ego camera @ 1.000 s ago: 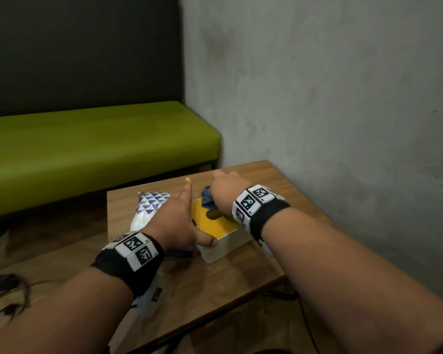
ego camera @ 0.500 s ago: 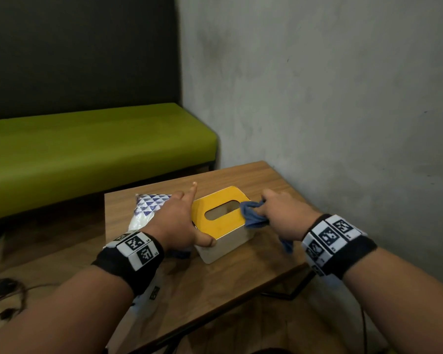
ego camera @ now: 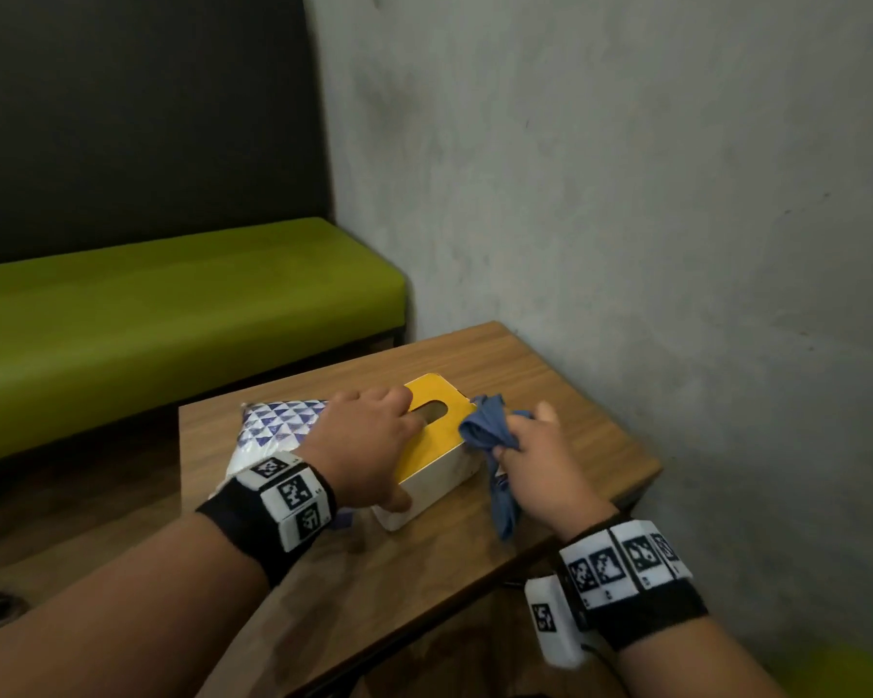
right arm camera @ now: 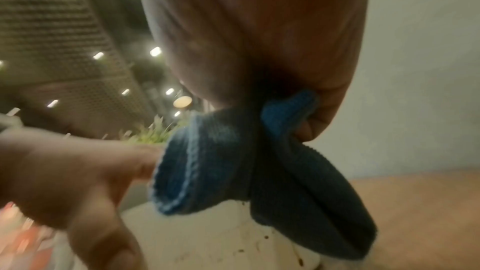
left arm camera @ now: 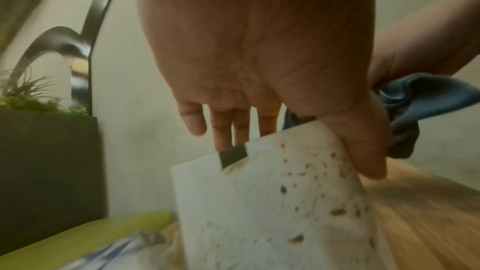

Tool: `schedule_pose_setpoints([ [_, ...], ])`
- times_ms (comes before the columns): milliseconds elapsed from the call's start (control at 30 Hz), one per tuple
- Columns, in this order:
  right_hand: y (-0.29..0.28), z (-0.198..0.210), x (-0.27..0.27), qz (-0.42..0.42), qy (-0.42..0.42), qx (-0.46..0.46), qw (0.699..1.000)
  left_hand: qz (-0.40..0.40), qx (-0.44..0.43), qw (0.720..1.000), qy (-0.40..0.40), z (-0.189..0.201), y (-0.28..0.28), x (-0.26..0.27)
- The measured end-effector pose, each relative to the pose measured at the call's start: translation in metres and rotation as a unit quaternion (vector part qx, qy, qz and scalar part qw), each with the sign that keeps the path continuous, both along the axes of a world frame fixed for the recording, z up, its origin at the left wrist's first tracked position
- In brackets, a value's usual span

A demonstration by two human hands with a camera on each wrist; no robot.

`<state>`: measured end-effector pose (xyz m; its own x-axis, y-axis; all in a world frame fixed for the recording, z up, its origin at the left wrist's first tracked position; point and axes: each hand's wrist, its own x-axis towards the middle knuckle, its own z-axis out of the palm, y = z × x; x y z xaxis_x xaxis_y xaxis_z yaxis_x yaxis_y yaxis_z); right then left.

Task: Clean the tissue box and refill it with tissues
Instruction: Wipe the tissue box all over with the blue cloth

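The wooden table (ego camera: 550, 390) is small and pushed into the corner, and the tissue box (ego camera: 437, 458) sits near its middle with the patterned refill pack of tissues (ego camera: 273, 425) just beside it on the left. The box is light, I'd guess, so a hard wipe could skid or tip it, or shove that pack toward the table edge. The white side wall is still speckled with brown spots, which a quick pass might only smear. The dangling tail of the blue cloth (ego camera: 490, 435) could drag across the table too.

The left hand (ego camera: 369, 445) clamps the box from above, fingers curled over the yellow lid by the slot, thumb pressed on the near white wall. The right hand (ego camera: 535, 455) is closed round the bunched cloth, held against the box's right end
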<state>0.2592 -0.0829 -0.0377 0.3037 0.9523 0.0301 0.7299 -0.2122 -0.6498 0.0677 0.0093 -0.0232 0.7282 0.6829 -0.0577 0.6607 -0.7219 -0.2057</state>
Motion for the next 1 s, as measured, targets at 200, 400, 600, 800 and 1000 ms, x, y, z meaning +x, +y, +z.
schedule_pose_setpoints([
  [200,-0.005,-0.001,0.0,-0.065,0.118,0.021,0.991,0.105,-0.042,0.993,-0.02,-0.004,0.003,0.008],
  [400,-0.009,-0.007,-0.053,0.008,0.134,0.189,0.973,0.2,-0.294,0.843,-0.402,0.007,0.009,-0.003],
  [600,0.004,-0.004,-0.044,-0.049,0.052,0.219,0.973,0.203,-0.36,0.791,-0.451,0.014,0.004,-0.016],
  [800,0.016,0.013,-0.041,-0.05,0.044,0.242,0.968,0.201,-0.417,0.717,-0.521,0.022,-0.003,-0.006],
  [1000,-0.008,0.002,-0.049,0.023,0.045,0.257,0.965,0.198,-0.402,0.718,-0.533,0.023,-0.01,-0.008],
])
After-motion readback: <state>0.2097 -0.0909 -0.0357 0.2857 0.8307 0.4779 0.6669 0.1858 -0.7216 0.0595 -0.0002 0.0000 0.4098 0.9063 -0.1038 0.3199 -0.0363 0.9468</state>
